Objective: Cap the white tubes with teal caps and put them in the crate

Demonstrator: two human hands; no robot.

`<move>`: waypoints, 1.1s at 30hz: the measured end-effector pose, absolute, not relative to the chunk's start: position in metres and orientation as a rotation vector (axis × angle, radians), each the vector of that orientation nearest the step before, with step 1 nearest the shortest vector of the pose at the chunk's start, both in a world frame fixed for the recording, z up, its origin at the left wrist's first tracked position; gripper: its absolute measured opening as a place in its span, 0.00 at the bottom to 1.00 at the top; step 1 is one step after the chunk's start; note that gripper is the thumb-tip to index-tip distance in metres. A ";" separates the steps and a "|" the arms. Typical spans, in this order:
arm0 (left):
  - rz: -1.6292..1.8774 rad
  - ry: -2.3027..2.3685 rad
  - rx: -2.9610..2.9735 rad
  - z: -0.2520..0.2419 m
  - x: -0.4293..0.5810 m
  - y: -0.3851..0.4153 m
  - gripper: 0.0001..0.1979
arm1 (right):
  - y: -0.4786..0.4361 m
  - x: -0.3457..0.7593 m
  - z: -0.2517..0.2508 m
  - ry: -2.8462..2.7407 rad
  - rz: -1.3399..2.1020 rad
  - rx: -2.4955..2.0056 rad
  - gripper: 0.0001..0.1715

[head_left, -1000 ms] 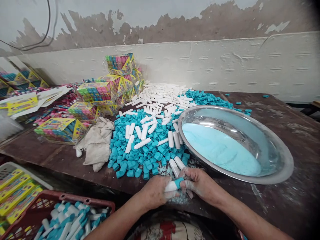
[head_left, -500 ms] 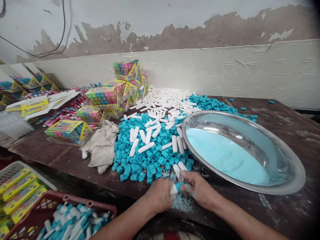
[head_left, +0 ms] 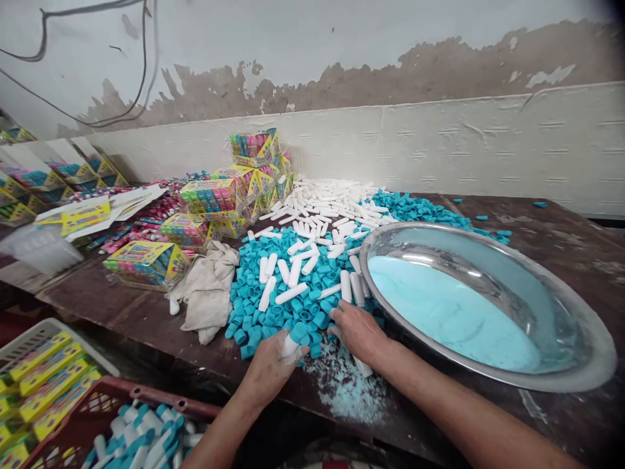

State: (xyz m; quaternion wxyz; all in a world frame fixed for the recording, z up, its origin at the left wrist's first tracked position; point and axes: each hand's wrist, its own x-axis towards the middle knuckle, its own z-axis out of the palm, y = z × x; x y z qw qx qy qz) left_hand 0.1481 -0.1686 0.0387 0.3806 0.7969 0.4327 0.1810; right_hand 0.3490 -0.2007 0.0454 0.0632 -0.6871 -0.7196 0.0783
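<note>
My left hand [head_left: 268, 368] is closed around a white tube [head_left: 289, 346] that has a blue cap on its upper end. It is low over the front edge of the blue cap pile [head_left: 273, 306]. My right hand [head_left: 359, 332] is curled, its fingertips touching the right front of those caps. Under its palm, the end of another white tube [head_left: 362, 367] sticks out, most of it hidden by the hand. Loose white tubes [head_left: 291, 293] lie on top of the caps. Blue powder [head_left: 359, 391] is scattered on the table below the right hand.
A wide metal basin [head_left: 576, 326] of pale blue powder stands tilted at right. A cloth [head_left: 209, 286] and wrapped colourful packs [head_left: 146, 260] are at left. A red crate [head_left: 146, 393] of capped tubes and a white basket [head_left: 53, 329] of yellow boxes sit lower left.
My hands, together on a capped tube before, have parted. The left moved left with the capped tube; the right moved up and forward to the caps. The whole view shifted slightly.
</note>
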 end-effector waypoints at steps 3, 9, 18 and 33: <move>0.499 1.078 1.987 0.036 0.151 -0.172 0.15 | -0.204 0.342 0.041 -2.203 0.211 -2.084 0.05; 0.454 1.039 1.999 0.037 0.158 -0.176 0.13 | -0.217 0.344 0.036 -2.200 0.315 -1.990 0.12; 0.164 1.037 2.134 0.027 0.169 -0.187 0.11 | -0.242 0.359 0.055 -1.552 0.912 -1.738 0.02; 0.010 0.848 2.176 0.034 0.186 -0.199 0.09 | -0.261 0.362 0.061 -1.664 1.122 -1.620 0.04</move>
